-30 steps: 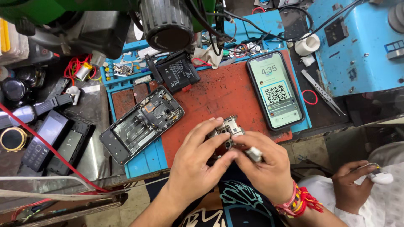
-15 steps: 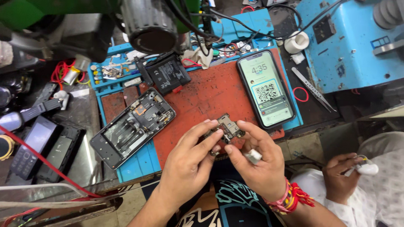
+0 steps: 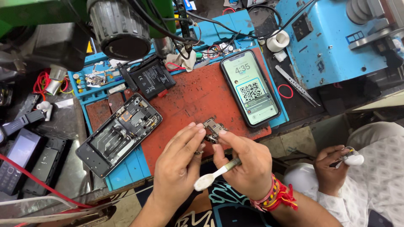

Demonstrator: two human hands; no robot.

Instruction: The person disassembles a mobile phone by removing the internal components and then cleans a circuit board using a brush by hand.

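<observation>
1. Since a moment ago both hands sit slightly higher over the red mat; left hand and right hand stay together, pinching the small circuit board.
2. Right hand also grips a white brush; a slip could drop the board, or hard scrubbing bend its connectors.

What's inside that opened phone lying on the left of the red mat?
The opened phone shows an empty battery bay, small circuit boards and flat cables. What lies under those boards is covered. The black battery sits apart, above it.
</observation>
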